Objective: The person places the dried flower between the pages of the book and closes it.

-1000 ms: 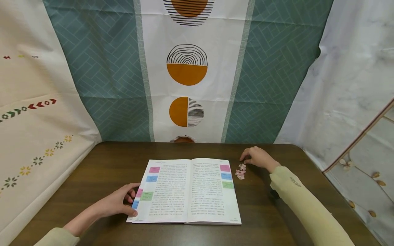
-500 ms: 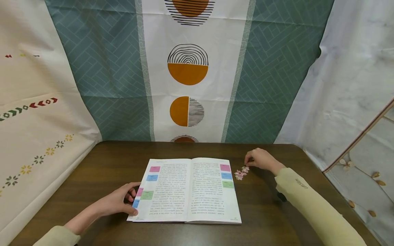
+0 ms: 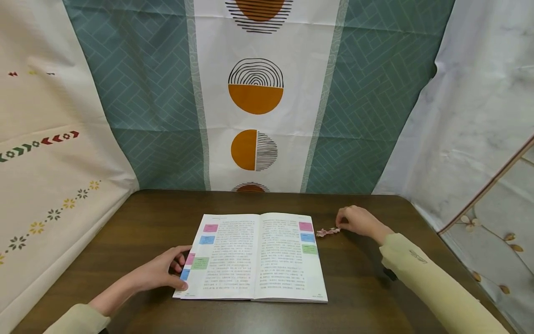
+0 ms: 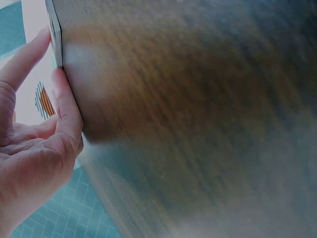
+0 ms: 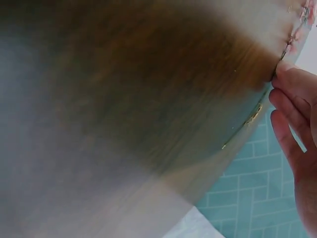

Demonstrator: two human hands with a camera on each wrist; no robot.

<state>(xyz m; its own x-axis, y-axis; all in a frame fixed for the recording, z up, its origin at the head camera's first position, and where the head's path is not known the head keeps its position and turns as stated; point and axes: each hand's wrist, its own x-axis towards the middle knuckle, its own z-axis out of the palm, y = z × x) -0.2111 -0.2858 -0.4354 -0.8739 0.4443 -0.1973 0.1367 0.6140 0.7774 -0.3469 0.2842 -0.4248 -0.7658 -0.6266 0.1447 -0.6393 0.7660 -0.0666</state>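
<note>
An open book (image 3: 233,260) with printed pages and pink, blue and green coloured tabs lies on the table. My left hand (image 3: 156,271) holds its lower left edge, thumb near the page corner and fingers along the side. In the left wrist view, the book's edge (image 4: 55,42) meets that thumb and fingers. To the right of the book, my right hand (image 3: 359,221) pinches the thin stem of a flower sprig. Its pink blossoms (image 3: 327,232) point left toward the right page's tabs. In the right wrist view, the bare stem (image 5: 242,126) extends past the fingertips.
Everything rests on a dark brown wooden table (image 3: 167,206). A green and white patterned curtain (image 3: 158,93) hangs behind it. Cream embroidered cloth (image 3: 62,176) borders the left, and marbled white cloth (image 3: 479,153) the right.
My right hand has moved right and a little nearer to me. The flower sprig has swung from slanting downward to pointing sideways at the book. My left hand stays on the book's edge.
</note>
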